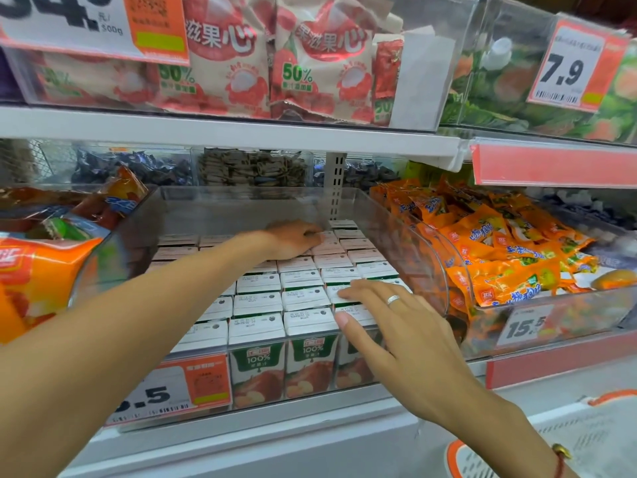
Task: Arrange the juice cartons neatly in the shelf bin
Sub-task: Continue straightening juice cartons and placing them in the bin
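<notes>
Deep in the clear plastic shelf bin [193, 215], the left hand [296, 238] reaches across from the lower left, its forearm stretched over the rows, and its fingers curl down onto the top of one carton near the back; whether they actually pinch it cannot be told from here. Nearer the front, the right hand [389, 315] lies flat with straight, slightly spread fingers resting on the carton tops at the bin's right side, holding nothing; a silver ring [393, 299] sits on one finger and a red cord bracelet [559, 460] circles the wrist.

The small white-topped juice cartons [256, 305] with green and red apple fronts stand upright in close rows that fill the bin from front wall to back. An orange and white price tag [172, 388] hangs on the bin's front wall at the left. Just to the right, a curved clear bin [437, 270] holds a heap of orange snack packets [499, 250]. On the shelf above, another clear bin [431, 81] holds pale pouches printed with red lychees [317, 63].
</notes>
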A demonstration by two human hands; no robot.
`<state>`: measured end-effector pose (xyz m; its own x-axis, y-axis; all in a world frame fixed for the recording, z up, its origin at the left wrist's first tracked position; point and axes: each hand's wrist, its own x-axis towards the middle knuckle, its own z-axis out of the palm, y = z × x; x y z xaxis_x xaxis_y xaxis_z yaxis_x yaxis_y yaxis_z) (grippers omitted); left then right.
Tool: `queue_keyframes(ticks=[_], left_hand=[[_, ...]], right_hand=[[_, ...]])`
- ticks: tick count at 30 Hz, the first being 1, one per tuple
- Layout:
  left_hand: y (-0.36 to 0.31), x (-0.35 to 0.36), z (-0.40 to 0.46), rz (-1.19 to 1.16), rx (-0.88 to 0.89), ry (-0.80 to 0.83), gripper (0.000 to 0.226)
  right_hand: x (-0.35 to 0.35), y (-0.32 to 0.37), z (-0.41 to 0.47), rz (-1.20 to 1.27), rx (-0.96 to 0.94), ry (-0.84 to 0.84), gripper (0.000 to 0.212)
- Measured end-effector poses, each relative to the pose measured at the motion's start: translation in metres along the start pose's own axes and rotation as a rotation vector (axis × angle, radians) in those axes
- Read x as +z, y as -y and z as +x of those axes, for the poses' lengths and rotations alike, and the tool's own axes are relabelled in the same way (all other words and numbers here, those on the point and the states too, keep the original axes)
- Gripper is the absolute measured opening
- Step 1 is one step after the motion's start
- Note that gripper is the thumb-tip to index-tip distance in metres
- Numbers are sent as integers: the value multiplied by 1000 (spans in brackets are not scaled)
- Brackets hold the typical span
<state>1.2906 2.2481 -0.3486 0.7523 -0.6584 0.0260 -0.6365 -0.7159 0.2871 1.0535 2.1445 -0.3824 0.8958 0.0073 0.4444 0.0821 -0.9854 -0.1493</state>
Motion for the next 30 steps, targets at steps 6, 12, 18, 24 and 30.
queue_keyframes(ticks=[6,12,18,24,30], left_hand=[[-3,2,-3,43,-18,10,50],[-43,-12,-46,-49,115,-269,36],[-94,0,-110,-97,421,-83,23],[-111,0,-113,81,413,-10,27],[-126,-2,-96,87,364,76,34]], right_hand=[[0,-1,0,-2,-24,-4,69],[-23,-12,-7,95,-48,-78,27],[-39,-53,-23,-41,159,-377,39],[-28,-69,-40,104,323,-283,42],[-23,-70,-39,131,295,-291,38]])
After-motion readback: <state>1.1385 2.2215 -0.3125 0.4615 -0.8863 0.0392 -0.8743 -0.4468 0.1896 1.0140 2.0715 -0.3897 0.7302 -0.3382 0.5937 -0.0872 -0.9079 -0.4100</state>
